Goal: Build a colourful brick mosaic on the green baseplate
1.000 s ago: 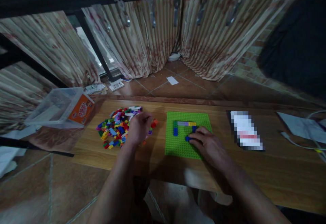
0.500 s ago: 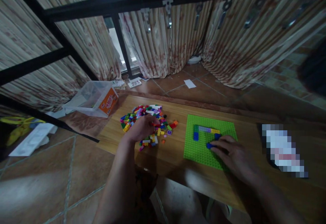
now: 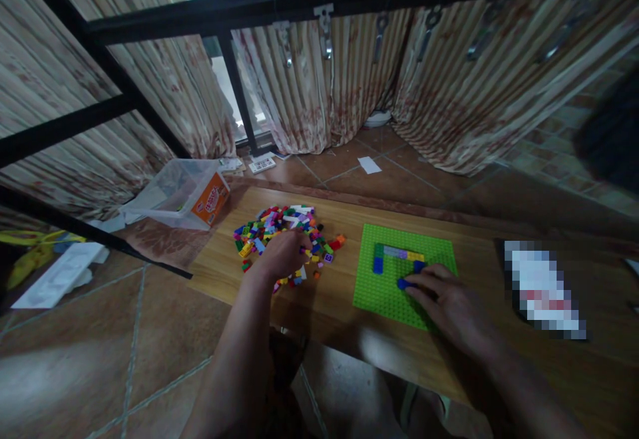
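Observation:
My left hand reaches into the pile of coloured toy bricks, fingers curled down and closed among them. What its fingertips hold, if anything, is hidden. On the right, my right hand pinches a small blue brick just over the green baseplate; whether the brick touches the plate I cannot tell. A row of green, grey, purple and yellow bricks is set on the plate. Blue bricks stand at both ends of that row, the right one close to my right fingers.
A clear plastic box with an orange label stands beyond the table's left end. At the right on the wooden table lies a blurred-out object. Black metal bars and curtains stand behind.
My left hand has shifted slightly within the brick pile, and some bricks near it lie differently. My right hand still pinches the blue brick at about the same place over the plate.

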The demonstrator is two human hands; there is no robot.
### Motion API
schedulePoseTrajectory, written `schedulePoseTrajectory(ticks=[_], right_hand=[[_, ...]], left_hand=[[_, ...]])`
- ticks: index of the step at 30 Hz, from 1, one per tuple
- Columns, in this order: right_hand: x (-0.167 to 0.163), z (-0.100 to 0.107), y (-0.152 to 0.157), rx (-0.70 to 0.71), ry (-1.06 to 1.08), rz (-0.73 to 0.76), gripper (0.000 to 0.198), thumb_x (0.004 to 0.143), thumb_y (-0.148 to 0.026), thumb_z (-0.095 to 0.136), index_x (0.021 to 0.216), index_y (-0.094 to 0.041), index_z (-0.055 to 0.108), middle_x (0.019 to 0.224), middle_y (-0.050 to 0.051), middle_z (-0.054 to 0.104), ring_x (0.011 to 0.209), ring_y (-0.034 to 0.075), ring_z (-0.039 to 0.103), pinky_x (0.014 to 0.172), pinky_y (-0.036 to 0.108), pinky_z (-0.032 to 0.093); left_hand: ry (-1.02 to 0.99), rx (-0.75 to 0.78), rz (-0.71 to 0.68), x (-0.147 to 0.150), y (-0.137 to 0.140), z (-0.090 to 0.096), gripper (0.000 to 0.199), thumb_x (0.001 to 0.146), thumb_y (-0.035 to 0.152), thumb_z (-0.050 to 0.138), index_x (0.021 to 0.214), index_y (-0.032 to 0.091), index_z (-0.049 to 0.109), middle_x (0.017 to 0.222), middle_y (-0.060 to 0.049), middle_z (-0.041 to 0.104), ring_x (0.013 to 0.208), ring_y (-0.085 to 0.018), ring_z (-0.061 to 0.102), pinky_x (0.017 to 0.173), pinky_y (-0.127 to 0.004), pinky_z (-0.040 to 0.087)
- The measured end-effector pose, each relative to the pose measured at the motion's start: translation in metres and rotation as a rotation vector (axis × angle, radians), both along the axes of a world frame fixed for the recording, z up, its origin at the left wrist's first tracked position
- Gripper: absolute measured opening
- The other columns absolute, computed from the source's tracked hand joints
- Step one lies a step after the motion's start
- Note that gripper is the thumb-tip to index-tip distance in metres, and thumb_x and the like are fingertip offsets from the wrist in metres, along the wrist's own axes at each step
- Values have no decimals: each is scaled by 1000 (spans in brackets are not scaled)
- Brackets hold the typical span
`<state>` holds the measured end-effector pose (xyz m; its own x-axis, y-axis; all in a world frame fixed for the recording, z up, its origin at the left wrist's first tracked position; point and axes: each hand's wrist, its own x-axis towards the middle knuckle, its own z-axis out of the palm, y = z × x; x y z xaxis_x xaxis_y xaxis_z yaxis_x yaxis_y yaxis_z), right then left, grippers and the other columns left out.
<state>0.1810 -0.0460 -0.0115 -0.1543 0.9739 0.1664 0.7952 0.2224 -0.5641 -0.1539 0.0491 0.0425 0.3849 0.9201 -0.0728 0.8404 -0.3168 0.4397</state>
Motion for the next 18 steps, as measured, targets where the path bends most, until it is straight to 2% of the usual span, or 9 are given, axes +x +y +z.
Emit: schedulePoseTrajectory(ticks=[4,11,15,18], right_hand=[[-2,1,-1,-1,-10,-3,25,92,-38,54,97,-25,75,103,9,64,86,23,66,78,39,55],[-5,8,0,-2,-6,-32,24,90,-38,55,95,-25,75,99,7,66,82,22,67,76,39,54],[-14,25,4,15,117,-188,27,88,-45,59,96,-25,75,97,6,71,77,21,67,72,38,53],[-33,36,9,29,401,-271,28,85,-47,63,97,-24,74,95,5,73,80,20,66,74,36,52]], left_hand=[[-103,-40,-5,-2,1,2,17,69,8,62,77,18,73,83,-4,71,79,-18,64,74,-27,47],[-317,-57,0,-1,-2,9,9,76,19,63,83,16,69,84,-4,68,74,-15,59,69,-25,46],[-685,-290,-30,20,-5,7,16,79,30,67,83,15,64,75,-1,65,65,-12,57,63,-24,45],[-965,-457,24,52,-13,3,24,77,35,73,82,14,64,72,0,63,63,-9,55,62,-22,45]])
